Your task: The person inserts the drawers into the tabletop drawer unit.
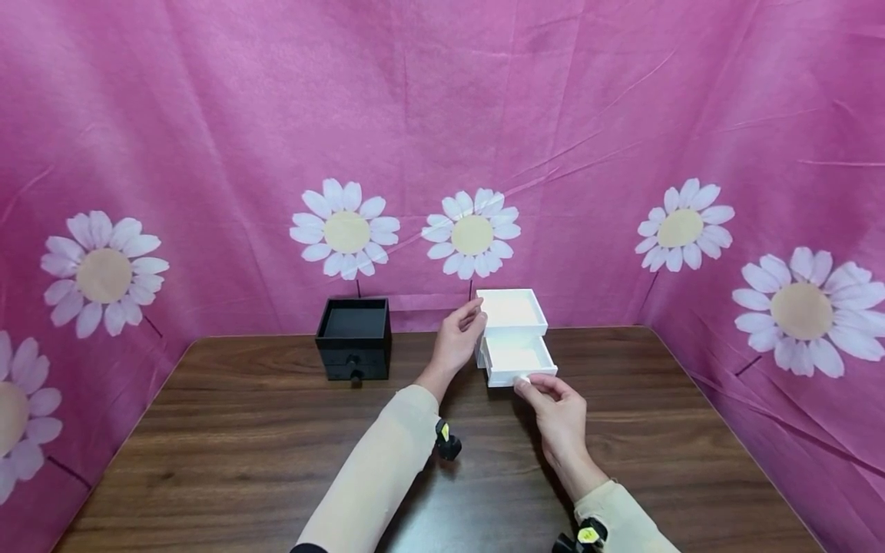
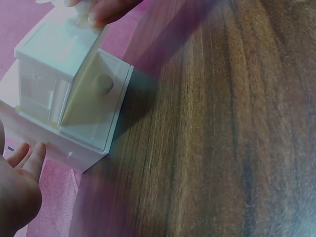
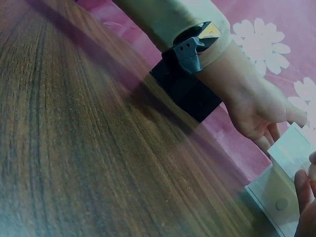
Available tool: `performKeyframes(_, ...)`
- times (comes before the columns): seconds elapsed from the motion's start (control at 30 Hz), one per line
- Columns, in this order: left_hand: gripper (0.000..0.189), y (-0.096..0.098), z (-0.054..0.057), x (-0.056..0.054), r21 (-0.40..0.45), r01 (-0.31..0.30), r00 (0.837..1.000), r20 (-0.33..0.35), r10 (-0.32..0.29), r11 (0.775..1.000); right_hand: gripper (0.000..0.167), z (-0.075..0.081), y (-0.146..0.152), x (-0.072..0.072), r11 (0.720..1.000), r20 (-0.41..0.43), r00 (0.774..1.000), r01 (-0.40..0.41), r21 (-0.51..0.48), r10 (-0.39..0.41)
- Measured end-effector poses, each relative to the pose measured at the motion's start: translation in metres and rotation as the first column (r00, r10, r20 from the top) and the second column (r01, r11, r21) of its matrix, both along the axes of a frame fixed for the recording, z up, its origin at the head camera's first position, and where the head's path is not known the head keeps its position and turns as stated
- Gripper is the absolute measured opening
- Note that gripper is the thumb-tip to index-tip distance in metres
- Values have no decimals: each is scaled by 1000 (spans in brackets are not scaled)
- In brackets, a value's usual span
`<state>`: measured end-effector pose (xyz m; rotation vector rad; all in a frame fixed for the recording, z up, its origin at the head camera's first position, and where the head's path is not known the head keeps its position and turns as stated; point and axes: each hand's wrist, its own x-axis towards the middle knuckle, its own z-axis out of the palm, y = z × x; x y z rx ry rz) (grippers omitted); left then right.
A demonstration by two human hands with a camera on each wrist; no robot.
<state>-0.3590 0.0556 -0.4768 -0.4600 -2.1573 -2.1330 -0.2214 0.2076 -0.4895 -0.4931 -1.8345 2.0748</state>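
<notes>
A small white drawer box point(image 1: 512, 309) stands at the back of the table, with its upper drawer point(image 1: 520, 355) pulled out toward me. The inside of that drawer looks bare. My right hand point(image 1: 558, 411) pinches the drawer's front knob between thumb and fingers. Against the left side of the box rests my left hand point(image 1: 458, 338), its fingers fairly straight near the top edge. Below the pulled-out drawer, the left wrist view shows a lower drawer front with a round knob point(image 2: 102, 85), pushed in.
To the left stands a black drawer box point(image 1: 354, 342) with knobs on its front and an open tray top. A pink cloth point(image 1: 442, 115) with white flowers hangs behind and around the brown wooden table point(image 1: 242, 461). Both wrists carry small black cameras.
</notes>
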Motion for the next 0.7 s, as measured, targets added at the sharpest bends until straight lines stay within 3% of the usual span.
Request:
performKeyframes(0.23, 42, -3, -2, 3, -16, -3, 1000, 14, 4, 1000, 23, -2, -2, 0, 1000, 10, 1000, 5, 10, -5)
performKeyframes(0.7, 42, 2, 0, -1, -10, -8, 1000, 8, 9, 1000, 21, -2, 0, -14, 1000, -17, 1000, 11, 15, -11)
